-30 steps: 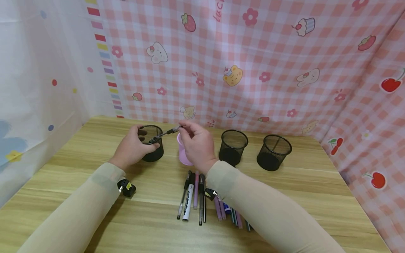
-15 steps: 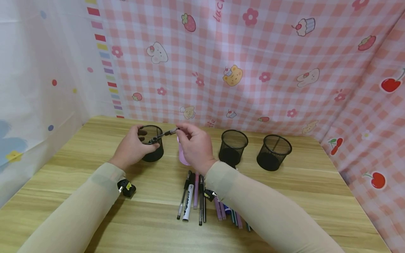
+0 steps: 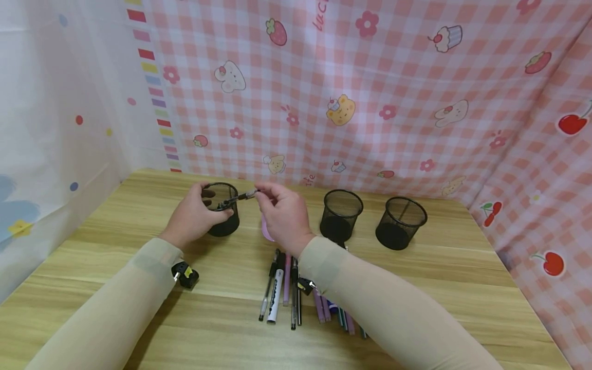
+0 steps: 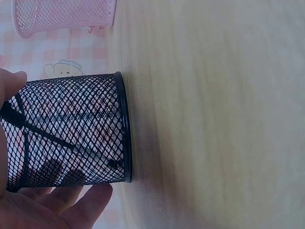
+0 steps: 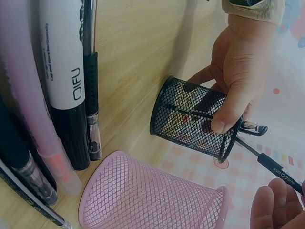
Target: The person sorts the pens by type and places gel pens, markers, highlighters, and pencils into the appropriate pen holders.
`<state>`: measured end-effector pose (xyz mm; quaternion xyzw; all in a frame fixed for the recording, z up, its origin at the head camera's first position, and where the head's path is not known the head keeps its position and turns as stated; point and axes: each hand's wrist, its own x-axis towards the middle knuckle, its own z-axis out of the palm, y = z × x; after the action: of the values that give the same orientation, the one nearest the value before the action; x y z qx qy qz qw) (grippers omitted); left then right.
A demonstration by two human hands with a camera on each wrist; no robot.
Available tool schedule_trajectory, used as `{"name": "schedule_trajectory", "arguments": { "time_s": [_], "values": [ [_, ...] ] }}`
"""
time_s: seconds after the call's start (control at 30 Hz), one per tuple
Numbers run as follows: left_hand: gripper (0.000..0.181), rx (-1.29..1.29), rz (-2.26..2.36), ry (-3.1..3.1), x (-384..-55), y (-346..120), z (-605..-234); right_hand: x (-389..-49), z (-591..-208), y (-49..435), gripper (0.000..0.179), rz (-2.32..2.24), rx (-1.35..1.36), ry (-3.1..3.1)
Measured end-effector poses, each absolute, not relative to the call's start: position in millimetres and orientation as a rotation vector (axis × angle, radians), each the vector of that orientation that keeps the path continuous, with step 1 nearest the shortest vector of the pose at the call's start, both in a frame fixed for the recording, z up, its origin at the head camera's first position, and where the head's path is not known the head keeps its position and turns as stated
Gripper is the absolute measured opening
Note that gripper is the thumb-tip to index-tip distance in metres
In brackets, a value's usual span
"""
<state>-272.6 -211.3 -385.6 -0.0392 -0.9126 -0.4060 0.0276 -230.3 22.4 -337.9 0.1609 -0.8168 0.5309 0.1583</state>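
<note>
My left hand (image 3: 191, 215) holds a black mesh pen holder (image 3: 224, 226) upright at the back left, thumb and fingers around its rim. Inside, a dark pen (image 4: 62, 140) leans diagonally, and a clear cap end with its clip (image 5: 254, 128) sticks out past the rim in the right wrist view. With thumb and fingertips my right hand (image 3: 288, 215) pinches a gel pen (image 5: 276, 169) with a black grip. Its thin end reaches the holder's mouth. Behind the right hand a pink mesh pen holder (image 5: 152, 195) stands partly hidden in the head view.
Two more black mesh holders (image 3: 341, 216) (image 3: 400, 223) stand to the right. In front lie several pens, among them a white marker (image 3: 275, 295) with a black cap, a pink highlighter (image 3: 287, 282) and purple pens (image 3: 321, 306), partly under the right forearm. Patterned cloth hangs behind the table (image 3: 208, 329).
The right hand has shifted slightly left and down, carrying the gel pen toward the black holder, and covers more of the pink holder. My left hand stays put.
</note>
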Motion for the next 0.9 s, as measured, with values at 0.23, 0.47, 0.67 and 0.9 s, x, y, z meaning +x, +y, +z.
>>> {"name": "schedule_trajectory", "arguments": {
  "time_s": [0.23, 0.47, 0.67, 0.9],
  "values": [
    [0.106, -0.123, -1.234, -2.815, -271.4, -212.1, -386.2, -229.9, -340.4, 21.9, 0.02, 1.477, 0.475, -2.352],
    [0.107, -0.102, -1.24, -2.832, -271.7, -210.7, -386.4, -230.6, -341.8, 23.2, 0.023, 1.408, 0.538, -2.502],
    [0.108, -0.102, -1.234, -2.828, -274.7, -207.8, -385.2, -225.6, -341.8, 25.1, 0.035, 0.756, 0.862, -3.112],
    [0.106, -0.101, -1.239, -2.822, -271.4, -209.7, -383.2, -208.4, -363.1, 9.9, 0.033, -0.054, 1.615, -2.994]
  ]
}}
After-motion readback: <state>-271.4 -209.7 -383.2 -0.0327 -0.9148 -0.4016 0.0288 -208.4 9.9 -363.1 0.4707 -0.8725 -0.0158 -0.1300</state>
